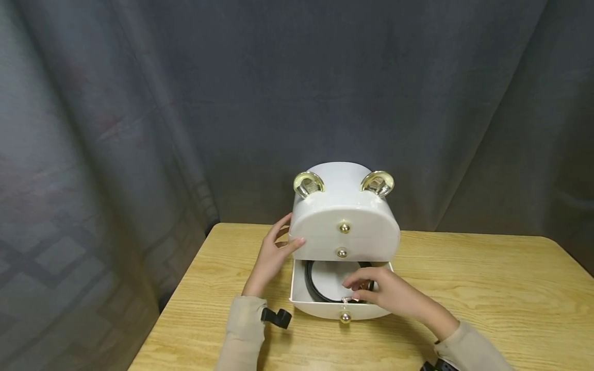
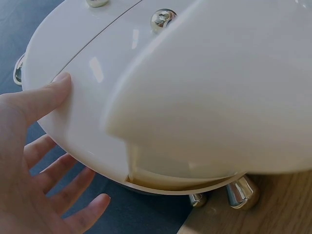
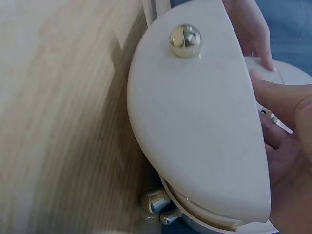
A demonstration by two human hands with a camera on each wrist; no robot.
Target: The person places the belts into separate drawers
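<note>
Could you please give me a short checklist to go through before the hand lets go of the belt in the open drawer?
1. Bottom drawer pulled out far enough to take the belt: ok.
2. Black belt coiled inside the drawer, not hanging over its wall: ok, as far as the head view shows.
3. Right hand at the buckle end of the belt: ok; the exact hold is too small to tell.
4. Left hand steadying the white box, fingers straight against its side: ok.
5. Upper two drawers closed: ok.
6. Box standing fully on the table: ok.
</note>
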